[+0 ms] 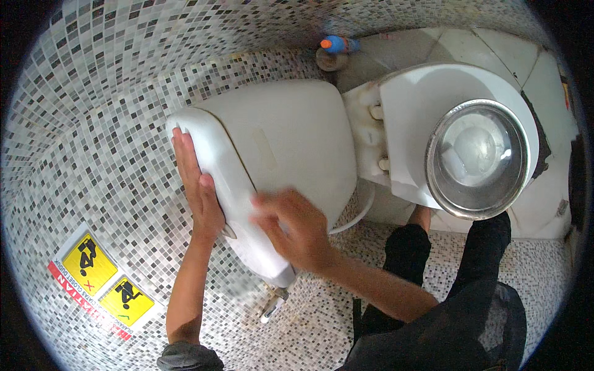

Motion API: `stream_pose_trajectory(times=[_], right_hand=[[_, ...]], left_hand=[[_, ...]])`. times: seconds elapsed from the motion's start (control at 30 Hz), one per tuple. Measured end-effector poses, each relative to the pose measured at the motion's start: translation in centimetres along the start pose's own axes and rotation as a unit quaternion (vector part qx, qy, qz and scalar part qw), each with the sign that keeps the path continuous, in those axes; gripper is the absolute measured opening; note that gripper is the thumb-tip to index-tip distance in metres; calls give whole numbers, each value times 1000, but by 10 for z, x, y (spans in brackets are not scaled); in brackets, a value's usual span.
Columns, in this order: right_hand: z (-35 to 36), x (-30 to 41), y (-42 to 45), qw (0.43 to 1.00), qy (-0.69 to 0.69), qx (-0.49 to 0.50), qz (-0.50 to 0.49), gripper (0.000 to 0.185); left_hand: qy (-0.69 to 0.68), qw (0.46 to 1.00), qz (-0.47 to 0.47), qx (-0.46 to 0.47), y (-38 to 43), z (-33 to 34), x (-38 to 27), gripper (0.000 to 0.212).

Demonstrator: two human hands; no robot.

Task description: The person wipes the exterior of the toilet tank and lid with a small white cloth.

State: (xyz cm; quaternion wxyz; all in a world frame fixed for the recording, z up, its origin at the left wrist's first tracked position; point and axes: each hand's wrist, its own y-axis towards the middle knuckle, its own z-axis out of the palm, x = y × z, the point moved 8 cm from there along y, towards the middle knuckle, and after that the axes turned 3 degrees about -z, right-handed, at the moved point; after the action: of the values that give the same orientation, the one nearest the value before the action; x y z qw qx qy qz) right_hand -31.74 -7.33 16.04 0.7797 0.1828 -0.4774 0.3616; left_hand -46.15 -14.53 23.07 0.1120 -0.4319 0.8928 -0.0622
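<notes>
My left hand (pixel 197 185) lies flat along the wall side of a white ceramic toilet tank lid (pixel 209 139), fingers extended and thumb apart, near the metal flush lever (pixel 229 231). My right hand (pixel 294 229), blurred, is over the front edge of the tank, its fingers bent; whether it holds anything cannot be told. The tank (pixel 292 125) has a pale strip mark on its front. To the right, the toilet's seat cover (pixel 417 120) is down. A round metal bowl (pixel 431 162) with what looks like water in it rests on the cover, overhanging its edge.
A blue bottle with an orange cap (pixel 341 44) and a small round container (pixel 330 60) stand by the mosaic wall. A metal valve (pixel 276 303) sits below the tank's near end. A yellow pictogram sign (pixel 90 264) is on the wall. My feet are beside the toilet.
</notes>
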Motion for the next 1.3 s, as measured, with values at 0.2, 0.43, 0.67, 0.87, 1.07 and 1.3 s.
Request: stream_pose_trajectory(times=[0.2, 0.43, 0.67, 0.87, 1.07, 1.3], right_hand=[[7, -13, 71, 1000, 5, -16, 25, 21], [3, -12, 54, 1000, 13, -18, 16, 24], [5, -11, 29, 997, 43, -1, 57, 22], [6, -17, 102, 998, 51, -31, 34, 23], [1, -8, 21, 999, 22, 9, 29, 22], [6, -15, 86, 999, 19, -16, 42, 23]], left_hand=[[17, 998, 56, -16, 2, 3, -3, 67], [33, 998, 55, -16, -2, -1, 0, 65], [19, 999, 38, 0, -1, -1, 2, 72], [21, 998, 65, -10, 2, 6, -2, 66], [30, 999, 28, 15, -2, 1, 5, 73], [7, 998, 54, -6, 1, 5, 0, 67]])
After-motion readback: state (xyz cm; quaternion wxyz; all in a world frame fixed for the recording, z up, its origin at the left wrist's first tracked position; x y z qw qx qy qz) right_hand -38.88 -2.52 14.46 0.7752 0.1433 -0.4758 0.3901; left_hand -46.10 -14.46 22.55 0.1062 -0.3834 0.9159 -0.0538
